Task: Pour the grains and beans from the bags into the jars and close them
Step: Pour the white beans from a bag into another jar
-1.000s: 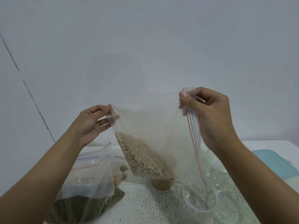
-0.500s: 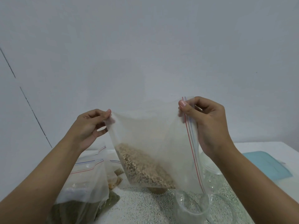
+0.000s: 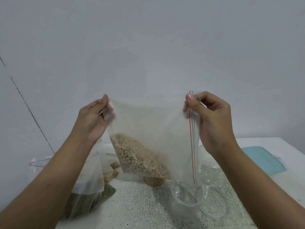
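Zero poured yet; pinching grain bag point(image 3: 148, 129) corners with left hand point(image 3: 92, 119) and right hand point(image 3: 212, 119) over empty-looking jar point(image 3: 181, 210); filling, closing pending.

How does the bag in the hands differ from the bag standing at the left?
The held bag hangs between the left hand and right hand; the left bag rests on the table. The held bag carries light brown grains; the left bag, something dark green. The held bag's zip runs vertically; the left bag's lies on top. Both are clear zip bags.

Bags point(image 3: 85, 176) crowd the left; jars point(image 3: 186, 202) block the right.
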Available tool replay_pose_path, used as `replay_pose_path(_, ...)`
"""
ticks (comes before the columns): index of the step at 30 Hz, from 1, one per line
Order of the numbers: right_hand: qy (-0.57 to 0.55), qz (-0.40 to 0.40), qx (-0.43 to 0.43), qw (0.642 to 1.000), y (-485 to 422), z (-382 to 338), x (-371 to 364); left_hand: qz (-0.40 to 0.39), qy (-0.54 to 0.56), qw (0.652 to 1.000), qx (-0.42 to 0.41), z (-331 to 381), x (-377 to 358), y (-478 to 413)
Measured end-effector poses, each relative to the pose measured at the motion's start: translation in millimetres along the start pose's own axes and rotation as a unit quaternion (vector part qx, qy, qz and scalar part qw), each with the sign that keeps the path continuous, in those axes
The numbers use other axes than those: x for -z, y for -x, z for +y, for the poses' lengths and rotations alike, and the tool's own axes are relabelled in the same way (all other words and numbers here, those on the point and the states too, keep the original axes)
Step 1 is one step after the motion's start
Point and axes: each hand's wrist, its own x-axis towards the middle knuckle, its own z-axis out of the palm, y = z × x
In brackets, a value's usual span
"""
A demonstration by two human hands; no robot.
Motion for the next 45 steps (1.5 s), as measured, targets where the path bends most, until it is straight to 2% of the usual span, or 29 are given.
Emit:
replay_pose_path(11, -0.087, 0.002, -0.036, 0.996, 2.2, -5.4, 7.5, 0.001, 0.034, 0.999, -0.030, 17.3, -24.8, 1.6)
replay_pose_path(28, -0.188, -0.007, -0.095, 0.978, 16.7, -7.2, 14.5, -0.005, -0.024, 0.999, -0.030, 27.8, -33.2, 27.9)
replay_pose_path(45, -0.233, -0.056, -0.128, 0.962, 24.5, -9.1, 32.1, 0.048, -0.044, 0.997, -0.050, 34.8, -39.9, 64.7)
